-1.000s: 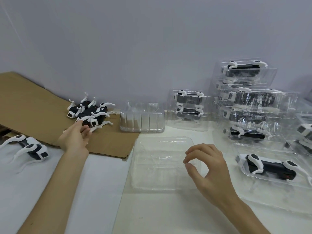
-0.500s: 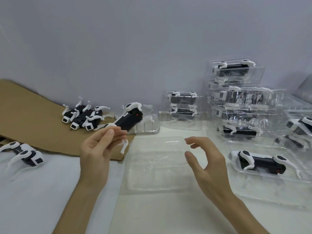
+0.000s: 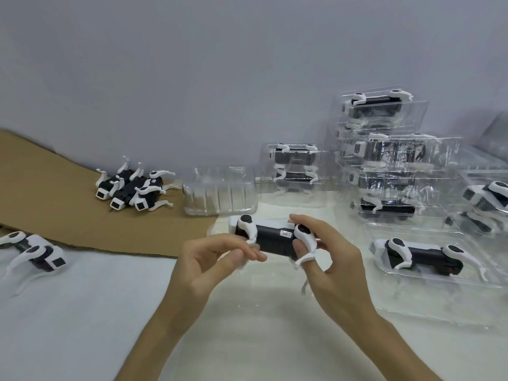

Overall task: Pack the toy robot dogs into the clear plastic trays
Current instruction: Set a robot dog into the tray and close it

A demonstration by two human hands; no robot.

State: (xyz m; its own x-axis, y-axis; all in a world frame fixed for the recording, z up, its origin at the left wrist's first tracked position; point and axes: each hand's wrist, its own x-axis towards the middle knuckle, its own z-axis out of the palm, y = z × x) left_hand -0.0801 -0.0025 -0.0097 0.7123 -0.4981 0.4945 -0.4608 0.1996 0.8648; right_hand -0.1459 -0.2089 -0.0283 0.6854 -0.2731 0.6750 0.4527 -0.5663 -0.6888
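Head view: left hand (image 3: 217,259) and right hand (image 3: 332,259) grip the toy robot dog (image 3: 275,237); tilted, its legs (image 3: 307,256) may snag the tray (image 3: 275,284).

Soft, even, dimmish light; faint shadows; glare on the far-right clear trays (image 3: 395,160); slight overall blur, wide-angle bending at edges.

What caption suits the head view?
Left hand and right hand hold a toy robot dog over an empty clear tray.
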